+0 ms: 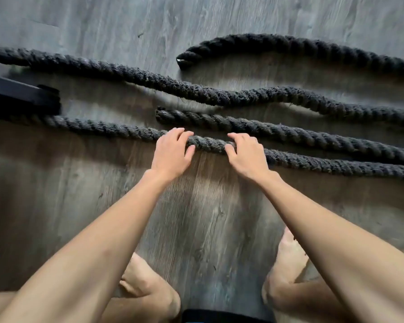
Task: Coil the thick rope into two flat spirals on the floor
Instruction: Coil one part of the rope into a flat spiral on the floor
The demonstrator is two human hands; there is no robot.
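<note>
- The thick rope (208,145) lies in long, loose, wavy runs across the floor (196,217), and none of it is coiled yet.
- The left hand (173,152) and right hand (245,155) sit close together on the nearest run. Both clasp it, fingers curled over the top and thumbs on the near side.
- To my eye this is only the start. The next move calls for finding an end and curling it tightly on itself.

Four runs of rope (219,96) lie across the floor (208,206), beyond both feet.
</note>
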